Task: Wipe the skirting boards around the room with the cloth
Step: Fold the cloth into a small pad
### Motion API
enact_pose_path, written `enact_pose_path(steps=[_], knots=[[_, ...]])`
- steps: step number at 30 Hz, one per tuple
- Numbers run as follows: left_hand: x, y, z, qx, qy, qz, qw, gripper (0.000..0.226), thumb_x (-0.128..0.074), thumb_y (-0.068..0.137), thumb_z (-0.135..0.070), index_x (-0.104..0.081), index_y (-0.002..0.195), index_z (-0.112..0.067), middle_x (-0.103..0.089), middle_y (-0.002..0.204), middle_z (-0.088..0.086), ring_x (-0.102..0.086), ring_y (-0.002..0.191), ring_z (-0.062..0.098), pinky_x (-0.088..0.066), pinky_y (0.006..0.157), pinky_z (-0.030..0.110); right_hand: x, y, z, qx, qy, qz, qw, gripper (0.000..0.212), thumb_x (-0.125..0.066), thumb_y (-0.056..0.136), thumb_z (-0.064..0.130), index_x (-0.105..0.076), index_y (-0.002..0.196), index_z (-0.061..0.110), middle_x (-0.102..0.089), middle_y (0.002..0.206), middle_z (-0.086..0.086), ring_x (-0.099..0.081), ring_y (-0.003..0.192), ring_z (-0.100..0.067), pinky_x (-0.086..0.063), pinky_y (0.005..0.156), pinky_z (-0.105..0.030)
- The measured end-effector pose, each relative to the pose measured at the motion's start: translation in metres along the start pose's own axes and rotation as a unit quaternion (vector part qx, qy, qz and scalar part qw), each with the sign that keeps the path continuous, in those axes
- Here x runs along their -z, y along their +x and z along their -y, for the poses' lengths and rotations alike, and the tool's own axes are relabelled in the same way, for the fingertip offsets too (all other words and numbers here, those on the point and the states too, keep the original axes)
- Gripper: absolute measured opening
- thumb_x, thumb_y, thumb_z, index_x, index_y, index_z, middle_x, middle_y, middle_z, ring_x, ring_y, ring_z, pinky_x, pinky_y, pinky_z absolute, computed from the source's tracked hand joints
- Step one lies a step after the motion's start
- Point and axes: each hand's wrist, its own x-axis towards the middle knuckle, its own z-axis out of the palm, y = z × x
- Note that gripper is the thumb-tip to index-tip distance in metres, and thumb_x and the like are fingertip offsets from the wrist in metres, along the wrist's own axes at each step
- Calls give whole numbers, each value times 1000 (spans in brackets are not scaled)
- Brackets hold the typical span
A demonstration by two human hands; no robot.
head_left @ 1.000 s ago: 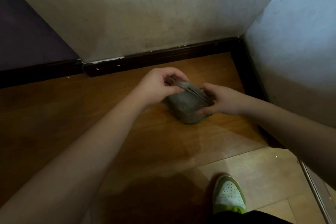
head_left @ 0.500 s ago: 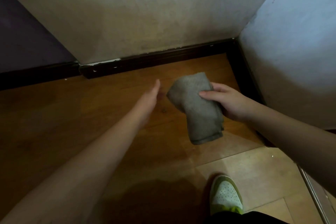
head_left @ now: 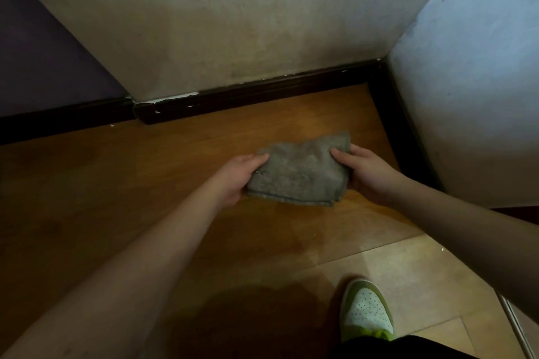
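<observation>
Your left hand (head_left: 234, 176) grips the left end of the grey cloth (head_left: 300, 170), thumb on top, and your right hand (head_left: 369, 173) pinches its right end the same way. The folded cloth is held flat between them above the wooden floor (head_left: 116, 183), short of the dark skirting board (head_left: 262, 95) at the far wall. Your green-and-white shoe (head_left: 366, 310) stands near right.

Dim corner: wooden floor (head_left: 145, 183), scuffed pale wall (head_left: 233, 23) (bluish on right)
</observation>
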Motion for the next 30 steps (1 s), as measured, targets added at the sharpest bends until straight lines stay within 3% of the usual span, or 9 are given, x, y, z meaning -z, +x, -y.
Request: enact_pose_path(steps=[3,6,13,17,21,23,26,28,30], knots=[[1,-4,0,-9,-30,15,999,11,-57,100,-21,-65,108,-23,-76,92,-2,-71,83,14,-55,73,30,-2,-5,-5,12,42,50,998,38,-55,97,18,-53,135,19,-66,127,-5,-65,116,-23,-56,89,-40],[4,-4,-1,-16,-26,29,999,17,-53,101,-16,-64,112,-24,-73,102,3,-71,87,18,-55,73,34,-2,-5,-6,-7,0,80,997,45,-59,95,17,-50,139,26,-66,127,-4,-65,115,-24,-56,88,-41],[10,0,-6,-29,-1,10,1000,16,-51,101,-14,-63,108,-22,-69,110,5,-67,100,20,-52,80,34,-1,1,-10,-20,-42,19,999,35,-56,97,14,-58,132,22,-70,120,-6,-68,107,-25,-54,94,-45],[11,2,-11,-42,13,5,999,20,-51,100,-14,-62,116,-20,-67,114,4,-64,107,22,-51,89,37,4,1,-4,5,-94,17,995,30,-55,99,21,-60,128,25,-72,115,-4,-70,103,-23,-58,81,-41],[17,0,-13,-66,9,15,998,23,-52,100,-13,-66,110,-29,-72,111,-1,-67,105,20,-53,88,36,10,4,1,36,-120,34,992,31,-55,99,23,-60,130,23,-71,117,-6,-68,107,-28,-56,88,-48],[21,-1,-12,-83,-23,48,995,28,-54,99,-10,-64,117,-29,-73,111,-3,-69,103,17,-54,85,34,10,4,5,56,-108,45,992,32,-52,99,16,-59,130,17,-70,117,-7,-68,106,-25,-57,85,-42],[25,-3,-13,-114,-64,63,989,30,-52,98,-4,-64,118,-22,-73,105,0,-70,93,16,-57,74,28,9,0,14,81,-123,53,988,28,-48,98,3,-70,106,18,-74,94,3,-71,88,-14,-57,66,-27],[25,-3,-15,-119,-67,42,990,32,-47,99,1,-69,95,-21,-71,92,1,-66,85,17,-57,66,26,8,-2,20,93,-160,44,982,49,-43,95,-9,-74,74,23,-72,85,4,-68,83,-12,-54,61,-24],[25,-3,-15,-121,-40,9,992,49,-42,99,4,-67,68,-24,-67,86,-1,-62,82,17,-52,55,21,7,-2,22,115,-207,30,971,52,-40,92,-14,-68,62,17,-67,89,2,-65,90,-14,-56,64,-23]])
